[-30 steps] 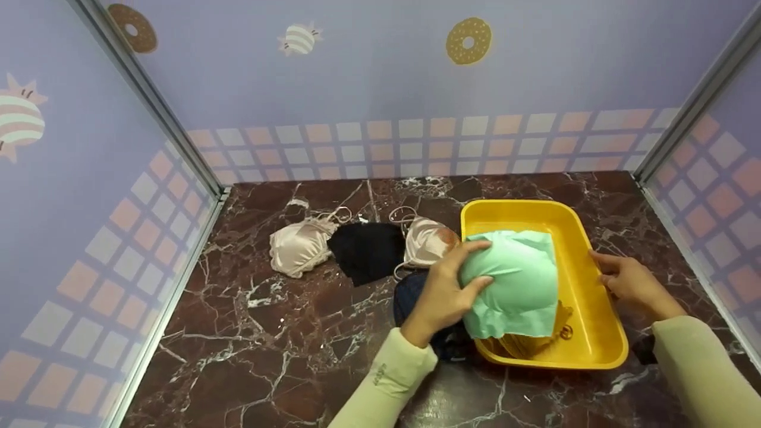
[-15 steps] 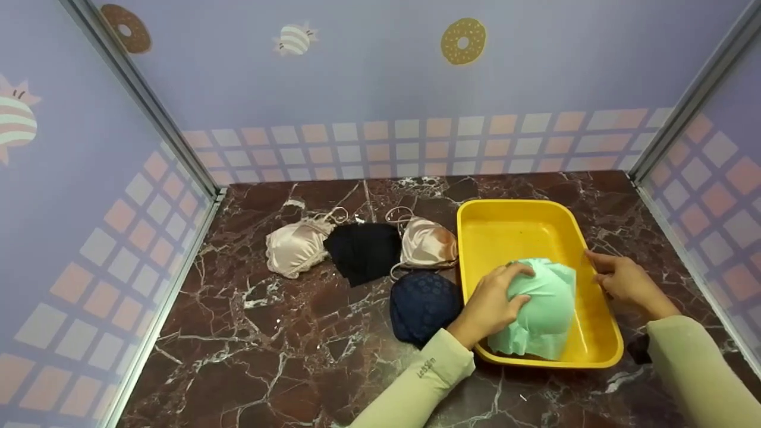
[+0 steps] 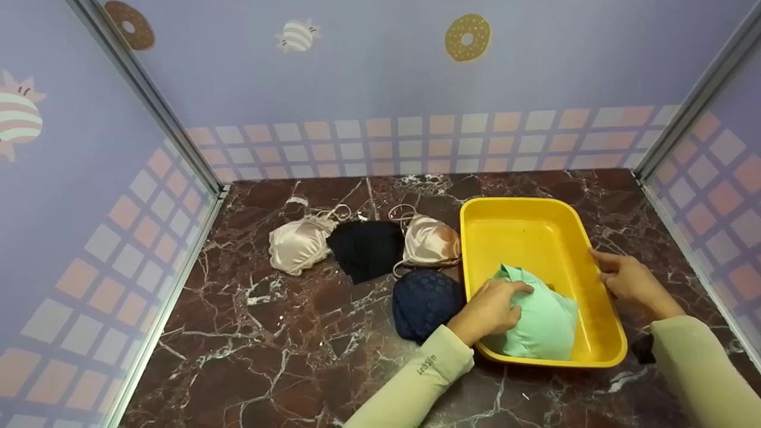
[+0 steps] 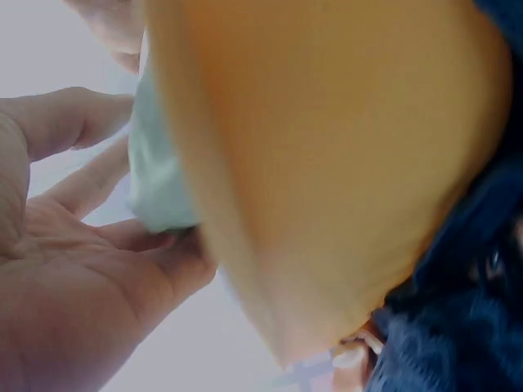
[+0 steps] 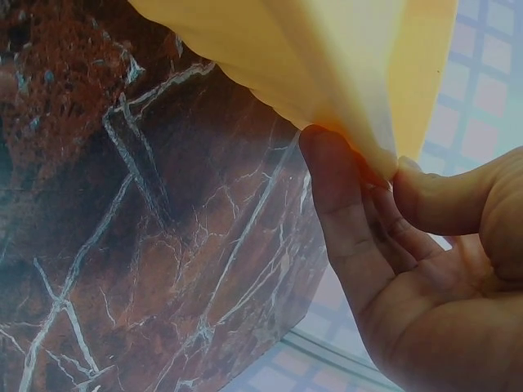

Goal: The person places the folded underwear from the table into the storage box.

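A folded mint-green bra, cup side up, lies in the near left part of the yellow tub. My left hand reaches over the tub's left rim and holds the bra by its left side, thumb and fingers bent at the fabric. In the left wrist view the tub wall hides most of the mint fabric. My right hand pinches the tub's right rim; the right wrist view has the thumb and fingers on either side of the yellow edge.
Left of the tub lie a navy lace bra, a champagne satin bra with thin straps, a folded black garment and a cream satin bra. Patterned walls enclose the marble tabletop.
My left hand has brought the mint-green bra down and nearer into the tub, covering the mustard-coloured item seen there earlier. My right hand has stayed at the right rim.
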{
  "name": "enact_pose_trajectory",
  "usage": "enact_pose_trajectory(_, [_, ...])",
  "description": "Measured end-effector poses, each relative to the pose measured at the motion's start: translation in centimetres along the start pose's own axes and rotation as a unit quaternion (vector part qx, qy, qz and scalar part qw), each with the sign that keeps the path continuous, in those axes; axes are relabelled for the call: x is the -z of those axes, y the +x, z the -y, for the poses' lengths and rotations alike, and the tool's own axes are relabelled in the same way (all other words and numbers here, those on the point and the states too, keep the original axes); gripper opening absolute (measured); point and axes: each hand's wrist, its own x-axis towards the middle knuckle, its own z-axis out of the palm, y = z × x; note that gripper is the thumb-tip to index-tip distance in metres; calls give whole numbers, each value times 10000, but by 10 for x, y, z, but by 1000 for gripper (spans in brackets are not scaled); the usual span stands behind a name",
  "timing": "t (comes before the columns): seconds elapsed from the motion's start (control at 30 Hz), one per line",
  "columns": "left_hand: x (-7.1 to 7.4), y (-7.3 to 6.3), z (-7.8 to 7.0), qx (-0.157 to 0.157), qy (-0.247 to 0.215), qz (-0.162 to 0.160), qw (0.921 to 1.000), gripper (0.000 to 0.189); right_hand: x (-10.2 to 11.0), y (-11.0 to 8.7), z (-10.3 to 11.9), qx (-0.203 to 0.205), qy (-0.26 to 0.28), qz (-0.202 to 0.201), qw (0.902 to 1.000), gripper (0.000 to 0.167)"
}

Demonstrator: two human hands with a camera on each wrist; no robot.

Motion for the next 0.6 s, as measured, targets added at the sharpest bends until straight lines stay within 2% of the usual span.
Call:
enact_pose_trajectory(0.13, [8,-6,8,29,-208,-251,9995,42,0,0,1,-63,78,84,9999,56])
enact_pose_trajectory(0.27, [17,-10,17,-103,-396,-571,9975,46,0,0,1,38,-231,-8,9997,55])
enact_pose_trajectory(0.4, [27,-16,28,-223,-522,-882,9945,42,0,-1,1,-164,-28,107,9998,57])
enact_pose_trajectory(0.47, [32,-20,34,-228,-610,-1052,9923,40,-1,0,2,-249,35,159,9996,57])
enact_pose_trajectory(0.6, [42,-28,53,-263,-767,-1398,9869,40,-2,1,1,-182,-183,117,9996,57])
